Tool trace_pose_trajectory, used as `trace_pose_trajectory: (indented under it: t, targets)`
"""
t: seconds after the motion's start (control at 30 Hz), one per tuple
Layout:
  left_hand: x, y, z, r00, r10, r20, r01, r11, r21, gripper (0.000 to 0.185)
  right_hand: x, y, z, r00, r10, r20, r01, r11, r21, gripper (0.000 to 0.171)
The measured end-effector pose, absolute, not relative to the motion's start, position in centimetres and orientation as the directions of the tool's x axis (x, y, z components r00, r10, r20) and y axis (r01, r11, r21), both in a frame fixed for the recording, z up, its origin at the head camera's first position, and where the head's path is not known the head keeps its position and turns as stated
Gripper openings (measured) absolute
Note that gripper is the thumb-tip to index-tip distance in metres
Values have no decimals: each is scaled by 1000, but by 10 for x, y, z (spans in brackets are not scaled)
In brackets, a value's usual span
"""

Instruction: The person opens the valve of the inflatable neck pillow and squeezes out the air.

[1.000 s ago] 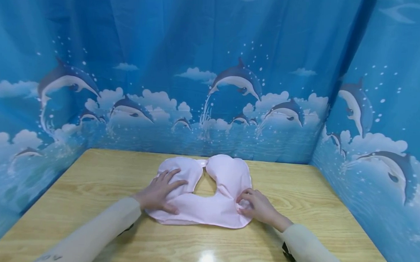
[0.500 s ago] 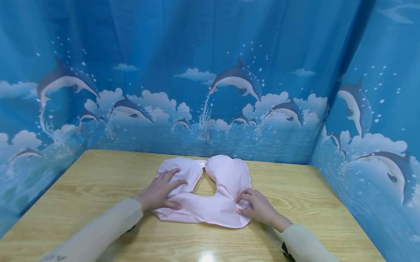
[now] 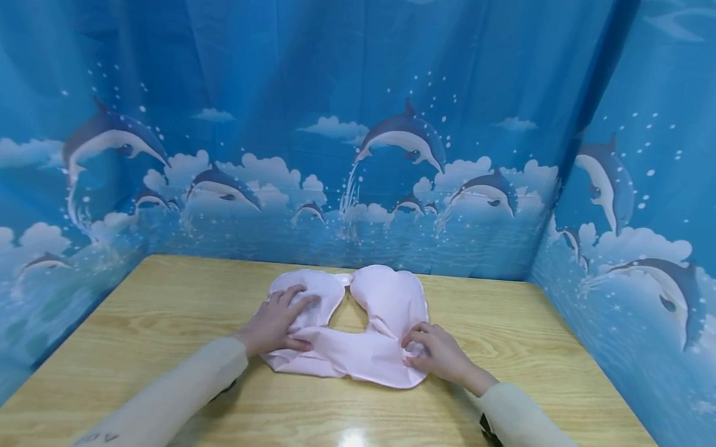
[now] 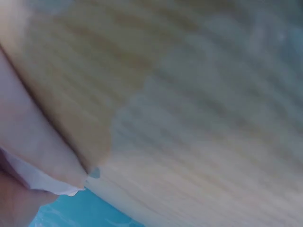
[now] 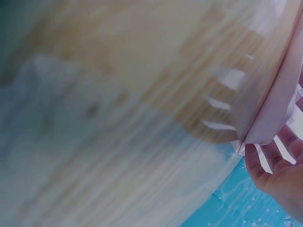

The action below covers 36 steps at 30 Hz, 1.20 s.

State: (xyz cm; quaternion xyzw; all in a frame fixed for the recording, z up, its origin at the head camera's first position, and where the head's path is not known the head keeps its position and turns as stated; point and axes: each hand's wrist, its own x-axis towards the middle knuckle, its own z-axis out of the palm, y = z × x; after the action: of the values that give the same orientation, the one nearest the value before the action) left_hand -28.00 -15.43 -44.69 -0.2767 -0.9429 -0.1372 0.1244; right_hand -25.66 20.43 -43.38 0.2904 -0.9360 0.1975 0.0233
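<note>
White glare point(image 3: 352, 443) spots the table point(image 3: 292, 415); wrist views look blurred.

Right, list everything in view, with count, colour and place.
U-shaped pillow: one, pale pink, on the table between the hands
joining strap: one, whitish, between the pillow's two far ends
table: one, yellowish wood grain, under the pillow
curtain: panel count unclear, blue, behind the table and along both sides
printed dolphins: several, blue-grey and white, on the curtain
sleeves: two, pale beige, one on each forearm
dark wrist pieces: two, black, partly hidden beneath the cuffs
left hand: one, bare, on the pillow's left part
right hand: one, bare, pinching the pillow's right edge
</note>
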Motion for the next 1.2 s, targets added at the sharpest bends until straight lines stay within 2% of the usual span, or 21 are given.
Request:
trace_pose_trajectory:
  t: [0.1,0.3,0.6,0.8,0.93,1.2]
  targets:
    - [-283,-155,-445,-840,476,259,531,819,218,105,-257,204,-433,-830,-535,159,-554,753,-356,11]
    - [-284,-155,-432,-891,442,102,451,834,319,113,-258,204,-433,-837,-528,146,-541,756,-368,11]
    - [-291,-159,-416,-904,427,-17,391,844,367,128,-259,205,-434,-833,-531,152,-547,755,-361,11]
    - [-295,-160,-411,-900,425,-98,354,843,405,125,-260,206,-434,-823,-541,174,-565,749,-347,12]
    - [-296,-161,-411,-897,422,-136,335,846,414,117,-260,206,-436,-826,-538,170,-561,750,-350,12]
    - [-301,-160,-418,-894,441,-86,381,846,372,107,-260,206,-437,-831,-533,158,-551,747,-372,11]
